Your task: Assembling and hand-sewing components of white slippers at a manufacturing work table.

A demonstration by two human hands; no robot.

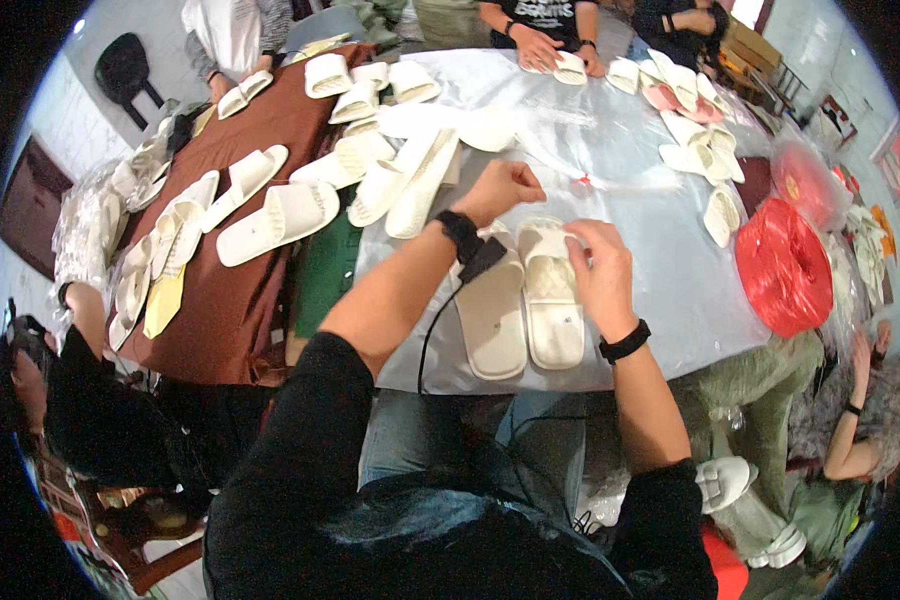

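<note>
"Two cream open-toed slide slippers lie side by side in front of the person: a left-hand one (492,325) and a right-hand one (553,335). Where exactly?"

"On the pale grey, plastic-covered surface (685,310), close to the near edge, heels toward the person."

"And the left hand (515,188)?"

"It hangs beyond the toe ends, with its fingers curled in and close to the thumb. Whether anything thin sits between them, I can't tell."

"The right hand (600,265)?"

"Just beside the toe end of the right-hand slipper, fingers bent, narrow rather than wide. I can't tell if they touch it or hold anything."

"What's on the wrists?"

"A black wristband (625,343) on the right; on the left, a black strap carrying a boxy black device (483,258) with a cable running down."

"What lies around?"

"To the right, a big roll of red plastic twine (785,265). Beyond the left forearm, more cream slippers (410,180) lie in a loose cluster, some overlapping. Further left, a brown cloth (260,330) carries others, and a yellow sheet (165,300) lies near them."

"Anyone opposite?"

"Yes, at the far edge a co-worker's hand (538,50) is at another cream slipper (570,70). Pink slippers (670,98) lie to the right, among cream ones."
</note>
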